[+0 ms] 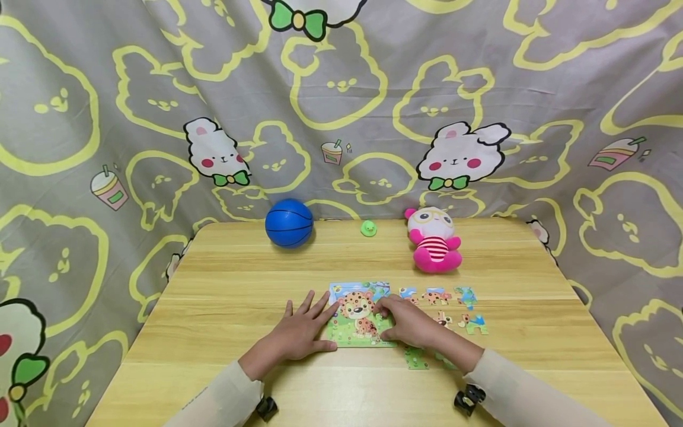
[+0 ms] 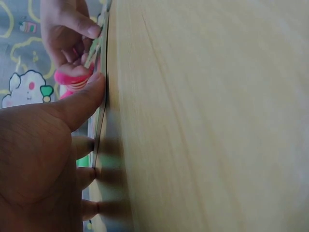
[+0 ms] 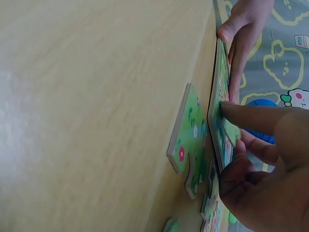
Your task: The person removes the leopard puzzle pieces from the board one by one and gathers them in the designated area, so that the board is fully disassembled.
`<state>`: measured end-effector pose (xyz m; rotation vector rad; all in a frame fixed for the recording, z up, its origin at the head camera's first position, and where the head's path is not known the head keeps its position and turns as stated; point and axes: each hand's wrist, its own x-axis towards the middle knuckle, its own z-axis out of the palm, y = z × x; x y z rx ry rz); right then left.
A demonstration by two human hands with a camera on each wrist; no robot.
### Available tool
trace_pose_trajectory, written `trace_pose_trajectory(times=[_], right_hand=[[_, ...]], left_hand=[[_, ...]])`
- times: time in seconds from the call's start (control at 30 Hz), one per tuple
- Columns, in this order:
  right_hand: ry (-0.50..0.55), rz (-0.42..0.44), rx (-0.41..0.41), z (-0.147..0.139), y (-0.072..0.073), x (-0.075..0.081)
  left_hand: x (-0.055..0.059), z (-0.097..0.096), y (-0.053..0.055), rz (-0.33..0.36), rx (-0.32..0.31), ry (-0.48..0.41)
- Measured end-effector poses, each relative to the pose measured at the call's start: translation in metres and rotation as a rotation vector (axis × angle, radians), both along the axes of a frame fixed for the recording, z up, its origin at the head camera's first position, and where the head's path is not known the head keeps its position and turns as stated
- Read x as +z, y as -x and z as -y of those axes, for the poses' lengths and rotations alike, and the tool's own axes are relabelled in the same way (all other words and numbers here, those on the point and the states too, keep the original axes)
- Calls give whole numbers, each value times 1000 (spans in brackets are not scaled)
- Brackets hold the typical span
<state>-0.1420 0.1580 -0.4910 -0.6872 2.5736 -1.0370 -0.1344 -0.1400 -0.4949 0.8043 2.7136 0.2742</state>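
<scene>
A puzzle board (image 1: 349, 332) with a spotted leopard cub picture lies flat on the wooden table. At its left side rests my left hand (image 1: 299, 332), fingers spread, the thumb touching the near-left edge. Over the board's right side, my right hand (image 1: 413, 323) pinches a green puzzle piece (image 3: 231, 129) between thumb and fingers, tilted against the board's surface; the hand covers much of it in the head view. Loose puzzle pieces (image 1: 416, 359) lie right of the board, some hidden under the right hand and forearm. A flowered green corner piece (image 3: 186, 130) shows in the right wrist view.
Toward the back stand a blue ball (image 1: 289, 223), a small green duck toy (image 1: 369, 228) and a pink-and-white plush toy (image 1: 434, 243). More loose pieces (image 1: 466, 296) lie at the right. A patterned grey curtain (image 1: 341, 107) surrounds the table (image 1: 213, 267).
</scene>
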Motion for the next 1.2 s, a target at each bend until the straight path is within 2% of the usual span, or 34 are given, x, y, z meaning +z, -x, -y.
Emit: trace_pose_trajectory(times=[0.27,0.57,1.2], right_hand=[[96,43,15,-3,1,1],[100,32,0,-3,-1,-4],[152,77,-64,-8,-4,-1]], left_hand=[[0,0,0,6,4,-6],[2,0,0,5,3,-3],[1,0,0,4,-3,2]])
